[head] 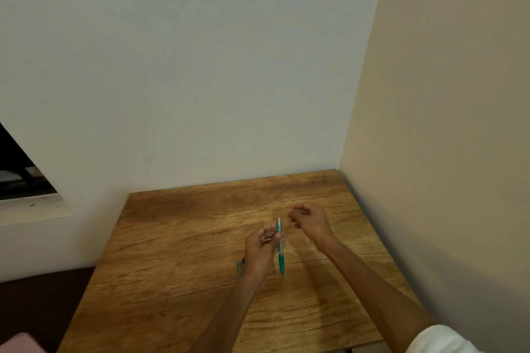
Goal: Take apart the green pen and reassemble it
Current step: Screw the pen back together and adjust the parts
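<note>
While the left hand (262,249) pinches the green pen (280,248) between curled fingers and thumb, the pen stands nearly upright above the table (177,252), its green grip end pointing down below the hand. Just beside it, the right hand (308,219) is raised with fingers curled; whether it holds anything is unclear. A grey object (239,266) lies half hidden behind the left wrist. Pale walls (200,66) meet at the table's far right corner.

Wood and plastic in front of me
My worktop (177,252) is grainy matt wood; the green pen (280,249) I hold looks like smooth, translucent plastic.
</note>
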